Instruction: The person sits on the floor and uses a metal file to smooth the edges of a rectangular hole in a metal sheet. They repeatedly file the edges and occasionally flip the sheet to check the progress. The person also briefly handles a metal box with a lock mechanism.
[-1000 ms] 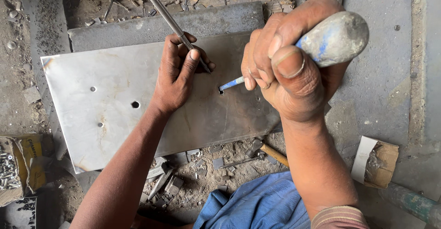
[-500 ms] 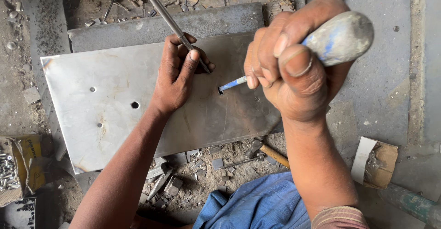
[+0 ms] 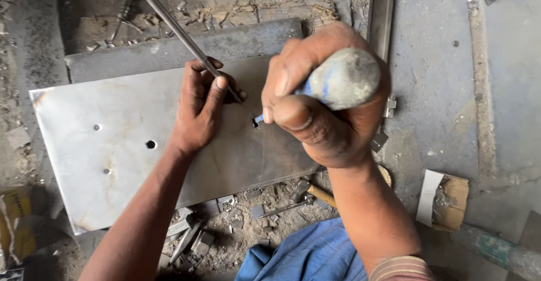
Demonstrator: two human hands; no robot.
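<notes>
A grey steel plate (image 3: 129,162) with a few drilled holes lies flat on the workshop floor. My left hand (image 3: 200,109) rests on the plate and grips a long thin metal rod (image 3: 174,24) that slants up to the far left. My right hand (image 3: 315,106) is closed on a tool with a rounded grey and blue handle (image 3: 344,78). The tool's blue shaft (image 3: 258,118) points down into a small square hole in the plate, just right of my left hand.
A thick steel bar (image 3: 225,41) lies behind the plate. Metal scraps and debris (image 3: 191,236) are scattered along the plate's near edge. A torn cardboard piece (image 3: 445,202) lies at right, blue cloth (image 3: 310,255) below, and a green pipe (image 3: 501,253) at bottom right.
My right hand with the tool has tilted and come down toward the left, closer to the hole. My left hand and the rod stay put.
</notes>
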